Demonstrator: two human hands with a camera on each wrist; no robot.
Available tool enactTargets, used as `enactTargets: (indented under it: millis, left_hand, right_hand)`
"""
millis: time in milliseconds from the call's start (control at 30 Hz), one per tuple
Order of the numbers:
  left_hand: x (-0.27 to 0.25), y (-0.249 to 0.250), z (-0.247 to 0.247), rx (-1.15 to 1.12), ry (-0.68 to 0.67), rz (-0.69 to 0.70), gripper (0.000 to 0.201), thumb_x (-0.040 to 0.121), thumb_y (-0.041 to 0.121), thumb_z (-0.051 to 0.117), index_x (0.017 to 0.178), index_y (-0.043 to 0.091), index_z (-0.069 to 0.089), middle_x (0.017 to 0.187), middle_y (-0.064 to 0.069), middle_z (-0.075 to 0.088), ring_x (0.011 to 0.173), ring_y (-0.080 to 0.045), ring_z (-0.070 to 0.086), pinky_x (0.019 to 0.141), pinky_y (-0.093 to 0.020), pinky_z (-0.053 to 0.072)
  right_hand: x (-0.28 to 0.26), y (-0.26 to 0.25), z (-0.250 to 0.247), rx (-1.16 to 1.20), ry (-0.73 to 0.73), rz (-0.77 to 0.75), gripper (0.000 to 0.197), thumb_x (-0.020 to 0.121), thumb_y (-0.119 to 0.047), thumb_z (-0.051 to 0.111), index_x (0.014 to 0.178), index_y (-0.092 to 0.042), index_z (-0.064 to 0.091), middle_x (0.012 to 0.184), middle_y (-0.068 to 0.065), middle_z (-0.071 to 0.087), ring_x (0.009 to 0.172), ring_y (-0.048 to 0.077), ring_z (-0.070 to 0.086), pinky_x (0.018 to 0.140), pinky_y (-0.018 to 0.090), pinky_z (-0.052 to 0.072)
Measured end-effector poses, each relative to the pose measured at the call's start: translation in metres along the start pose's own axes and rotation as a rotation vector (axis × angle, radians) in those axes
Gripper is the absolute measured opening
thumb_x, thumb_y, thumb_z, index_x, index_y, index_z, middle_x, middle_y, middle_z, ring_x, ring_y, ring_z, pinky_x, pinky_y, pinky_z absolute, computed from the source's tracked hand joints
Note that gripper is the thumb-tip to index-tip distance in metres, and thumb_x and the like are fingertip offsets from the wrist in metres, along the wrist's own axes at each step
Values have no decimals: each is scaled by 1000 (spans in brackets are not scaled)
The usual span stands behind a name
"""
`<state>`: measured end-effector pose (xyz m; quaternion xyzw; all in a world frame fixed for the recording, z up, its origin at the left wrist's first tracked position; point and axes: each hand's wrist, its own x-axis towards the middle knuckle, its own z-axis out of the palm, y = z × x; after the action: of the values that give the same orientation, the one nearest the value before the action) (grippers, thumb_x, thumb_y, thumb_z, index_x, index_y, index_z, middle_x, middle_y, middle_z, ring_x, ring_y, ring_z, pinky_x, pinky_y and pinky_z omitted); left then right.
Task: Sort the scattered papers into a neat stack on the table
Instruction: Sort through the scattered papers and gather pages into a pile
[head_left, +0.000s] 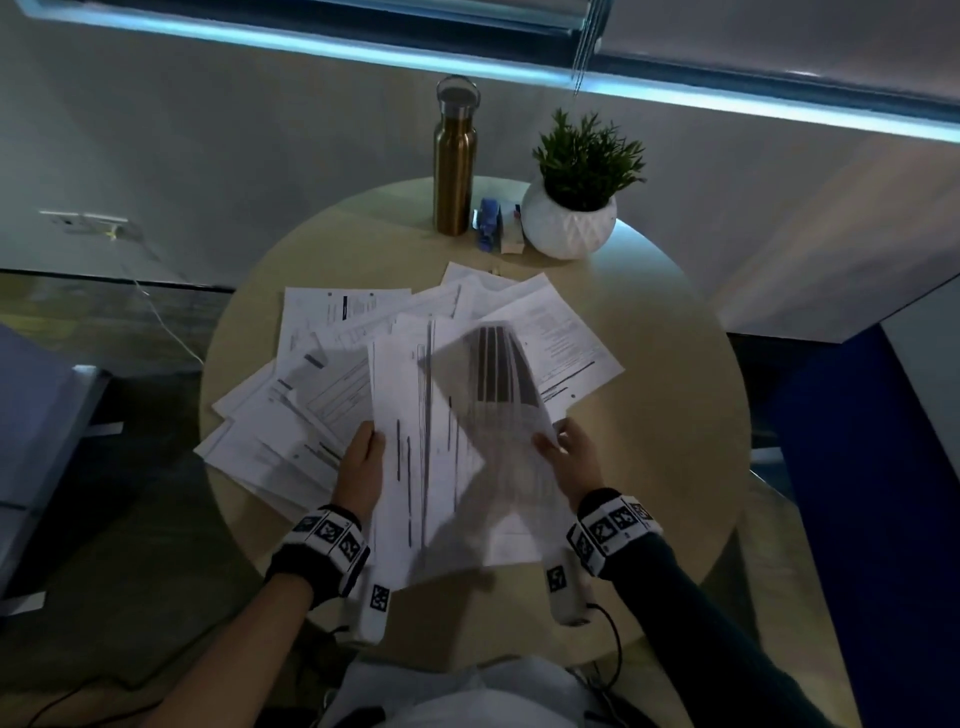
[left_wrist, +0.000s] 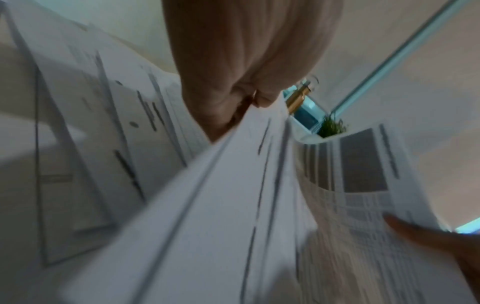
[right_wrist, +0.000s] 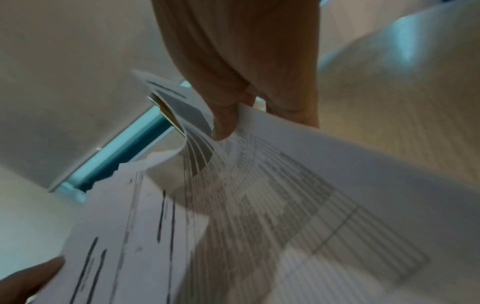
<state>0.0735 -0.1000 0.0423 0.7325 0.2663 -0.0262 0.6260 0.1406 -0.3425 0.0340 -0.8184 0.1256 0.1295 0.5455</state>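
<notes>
Several printed sheets (head_left: 332, 374) lie fanned out over a round wooden table (head_left: 675, 415). My left hand (head_left: 363, 462) grips the left edge of a white sheet with dark lines (head_left: 415, 467), lifted above the table near its front. My right hand (head_left: 566, 457) pinches the right edge of a curved table-printed sheet (head_left: 498, 374) that overlaps it. The left wrist view shows the left hand (left_wrist: 233, 98) pinching the lined sheet (left_wrist: 207, 205). In the right wrist view, the right hand (right_wrist: 231, 115) pinches the gridded sheet (right_wrist: 298, 205). Both sheets are blurred.
A bronze bottle (head_left: 455, 171), a small blue item (head_left: 489, 221) and a potted plant in a white pot (head_left: 571, 218) stand at the table's far edge. A blue panel (head_left: 857, 467) stands to the right, grey furniture (head_left: 36, 441) to the left.
</notes>
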Motion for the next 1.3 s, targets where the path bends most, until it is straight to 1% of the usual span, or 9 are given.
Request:
enactTargets:
  millis: [67, 200, 400, 567, 633, 733, 833, 1067, 1300]
  left_hand:
    - [-3, -4, 10, 11, -61, -139, 21, 100, 24, 33, 117, 19, 44, 117, 5, 44, 120, -9, 35, 91, -15, 25]
    - [-5, -10, 21, 30, -130, -243, 72, 93, 26, 53, 147, 7, 9, 149, -7, 26, 141, -22, 24, 108, -25, 21]
    - [-4, -23, 26, 277, -28, 55, 48, 87, -3, 53, 132, 6, 39, 122, -12, 57, 113, -27, 56, 93, -26, 38]
    - [-14, -16, 14, 120, 49, 129, 39, 88, 1, 55, 121, 20, 48, 110, 5, 59, 94, 10, 57, 87, -10, 44]
    - [-16, -17, 8, 26, 14, 62, 42, 90, 10, 56, 130, 21, 45, 124, 2, 57, 111, 1, 55, 100, -26, 42]
    - [-19, -9, 9, -57, 6, -10, 62, 91, 35, 54, 145, 22, 27, 151, 4, 32, 136, -13, 34, 114, -35, 26]
    - [-18, -14, 9, -62, 45, -105, 77, 91, 28, 56, 149, 19, 6, 147, 16, 11, 136, -3, 14, 111, -24, 10]
    - [-30, -33, -27, -196, 289, -206, 58, 91, 11, 54, 142, 24, 31, 129, 3, 43, 117, -18, 40, 102, -42, 33]
    - [-43, -58, -46, -259, 406, -431, 53, 92, 40, 48, 140, 17, 37, 142, -5, 43, 129, -29, 42, 112, -45, 28]
  right_hand:
    - [4, 11, 4, -60, -78, 77, 22, 87, -17, 63, 74, -15, 46, 79, 11, 58, 72, 25, 53, 55, 29, 42]
    - [12, 24, 8, -256, -91, 106, 10, 91, -16, 55, 84, -10, 51, 78, 6, 54, 75, 22, 50, 50, 20, 36]
    - [12, 29, 20, -400, -119, 197, 36, 89, -37, 56, 116, -13, 57, 124, 17, 39, 114, 37, 44, 100, 41, 38]
    - [7, 22, 11, 90, -71, 142, 74, 72, -15, 79, 129, -14, 32, 122, 12, 46, 107, 30, 52, 93, 46, 50]
    - [1, 15, 10, 303, -175, 170, 84, 67, -16, 82, 132, -11, 28, 117, 6, 52, 104, 27, 58, 86, 38, 55]
    - [-9, -3, 13, 301, -318, 83, 60, 60, -42, 82, 106, -9, 60, 99, 10, 70, 90, 26, 68, 73, 31, 59]
    - [-14, -17, 27, 273, -309, 4, 19, 87, -27, 62, 98, -11, 62, 90, 6, 68, 80, 19, 67, 69, 28, 59]
    - [61, -45, 26, -166, -409, -281, 15, 98, -13, 43, 99, -6, 56, 86, 8, 65, 73, 20, 60, 63, 16, 46]
    - [132, -24, 46, -805, -348, -375, 51, 83, -8, 56, 131, -17, 41, 138, 7, 38, 124, 29, 38, 98, 44, 33]
